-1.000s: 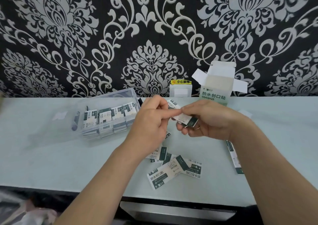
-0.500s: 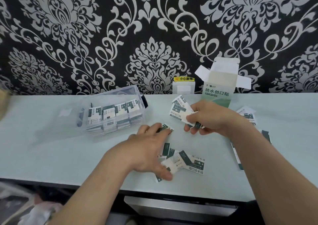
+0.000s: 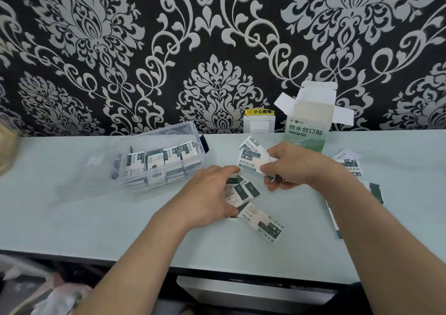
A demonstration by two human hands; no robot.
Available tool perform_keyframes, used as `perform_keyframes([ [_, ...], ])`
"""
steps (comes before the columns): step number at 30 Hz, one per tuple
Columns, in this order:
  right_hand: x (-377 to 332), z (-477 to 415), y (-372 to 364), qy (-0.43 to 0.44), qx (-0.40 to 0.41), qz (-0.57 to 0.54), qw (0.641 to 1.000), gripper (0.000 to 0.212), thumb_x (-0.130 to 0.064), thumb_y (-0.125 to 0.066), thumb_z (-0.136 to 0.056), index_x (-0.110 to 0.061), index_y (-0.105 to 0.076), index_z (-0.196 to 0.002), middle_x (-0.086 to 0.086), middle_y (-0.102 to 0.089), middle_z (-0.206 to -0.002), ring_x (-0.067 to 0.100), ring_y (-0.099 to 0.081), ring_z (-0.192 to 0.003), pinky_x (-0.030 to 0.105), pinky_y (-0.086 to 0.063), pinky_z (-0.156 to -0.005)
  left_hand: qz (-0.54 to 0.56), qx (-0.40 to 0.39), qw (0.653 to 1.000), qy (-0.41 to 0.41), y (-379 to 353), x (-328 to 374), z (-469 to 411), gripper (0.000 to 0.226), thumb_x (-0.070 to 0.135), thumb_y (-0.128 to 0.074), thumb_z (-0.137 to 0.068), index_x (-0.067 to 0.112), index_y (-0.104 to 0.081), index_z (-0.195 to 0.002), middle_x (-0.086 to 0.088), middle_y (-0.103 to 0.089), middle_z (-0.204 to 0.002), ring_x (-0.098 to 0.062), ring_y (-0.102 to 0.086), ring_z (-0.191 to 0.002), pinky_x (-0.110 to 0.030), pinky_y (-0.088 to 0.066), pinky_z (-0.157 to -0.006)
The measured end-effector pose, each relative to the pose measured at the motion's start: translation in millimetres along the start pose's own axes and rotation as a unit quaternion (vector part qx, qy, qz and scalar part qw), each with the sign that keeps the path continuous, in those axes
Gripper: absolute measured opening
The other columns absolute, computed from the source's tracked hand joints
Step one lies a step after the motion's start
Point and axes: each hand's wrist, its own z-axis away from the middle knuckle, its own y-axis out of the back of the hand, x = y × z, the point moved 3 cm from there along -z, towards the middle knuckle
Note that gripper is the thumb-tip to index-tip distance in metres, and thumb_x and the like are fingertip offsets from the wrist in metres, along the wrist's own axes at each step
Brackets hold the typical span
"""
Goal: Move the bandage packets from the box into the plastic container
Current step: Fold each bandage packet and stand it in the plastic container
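My right hand (image 3: 293, 167) holds a small stack of white-and-green bandage packets (image 3: 251, 158) above the table. My left hand (image 3: 210, 194) lies palm down over loose packets (image 3: 241, 190) on the table, thumb and fingers closing around them. One more packet (image 3: 263, 223) lies just in front of that hand. The clear plastic container (image 3: 144, 143) at the left holds rows of upright packets (image 3: 160, 161). The open bandage box (image 3: 307, 126) stands by the wall behind my right hand.
More packets (image 3: 350, 164) lie to the right, partly hidden by my right forearm. A white socket with a yellow warning label (image 3: 258, 121) sits on the wall. The table's front edge (image 3: 217, 270) runs below my arms.
My left hand left the stack held in my right hand, dropped to the loose packets on the table and curled over them. The right hand kept its stack nearly still.
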Motion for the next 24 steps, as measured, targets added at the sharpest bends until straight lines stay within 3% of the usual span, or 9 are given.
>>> perform_keyframes([
  [4,-1,3,-4,-0.017,-0.019,-0.05,0.998,0.016,-0.01,-0.05,-0.096,-0.009,-0.058,-0.111,0.01,-0.068,-0.086,0.019,-0.069,-0.073,0.025,-0.055,-0.058,-0.019,0.008,0.999,0.041,2,0,1,0.088,0.035,-0.081,-0.072,0.031,-0.032,-0.144,0.002,-0.049,-0.135,-0.019,-0.045,-0.124,-0.031,-0.038,-0.099],
  [12,-4,6,-19,-0.035,-0.08,-0.183,0.979,0.015,-0.007,-0.048,-0.098,-0.009,-0.063,-0.099,0.016,-0.065,-0.09,0.026,-0.065,-0.079,0.029,-0.059,-0.066,0.089,-0.001,0.994,0.066,-7,8,-13,0.069,0.013,-0.078,-0.07,0.031,-0.046,-0.128,0.0,-0.051,-0.113,-0.02,-0.056,-0.102,-0.034,-0.052,-0.087],
  [17,0,3,-19,-0.024,-0.08,-0.214,0.973,0.017,-0.008,-0.052,-0.096,-0.008,-0.065,-0.108,0.017,-0.072,-0.096,0.022,-0.066,-0.083,0.031,-0.056,-0.072,0.11,-0.016,0.99,0.084,-10,11,-19,0.068,0.012,-0.074,-0.074,0.027,-0.041,-0.131,0.001,-0.056,-0.106,-0.019,-0.06,-0.092,-0.027,-0.051,-0.064],
  [19,1,2,-15,-0.015,-0.059,-0.202,0.977,0.015,-0.01,-0.052,-0.097,-0.009,-0.065,-0.105,0.016,-0.073,-0.1,0.02,-0.067,-0.083,0.029,-0.054,-0.07,0.104,-0.02,0.99,0.098,-8,11,-19,0.07,0.012,-0.074,-0.075,0.026,-0.041,-0.135,0.004,-0.056,-0.107,-0.018,-0.06,-0.093,-0.025,-0.052,-0.065],
  [21,2,0,-8,-0.007,-0.007,-0.13,0.991,0.014,-0.012,-0.051,-0.096,-0.011,-0.063,-0.103,0.014,-0.073,-0.101,0.017,-0.066,-0.082,0.028,-0.054,-0.068,0.095,-0.028,0.989,0.106,-7,10,-19,0.065,0.013,-0.076,-0.075,0.025,-0.047,-0.131,0.003,-0.057,-0.115,-0.018,-0.061,-0.097,-0.029,-0.054,-0.075],
  [24,4,-2,3,-0.001,0.067,0.016,0.998,0.014,-0.015,-0.05,-0.094,-0.012,-0.06,-0.104,0.009,-0.066,-0.101,0.017,-0.061,-0.079,0.026,-0.057,-0.064,0.078,-0.03,0.991,0.1,-6,12,-21,0.04,0.014,-0.077,-0.073,0.028,-0.059,-0.105,0.002,-0.06,-0.11,-0.018,-0.061,-0.093,-0.027,-0.051,-0.071],
])
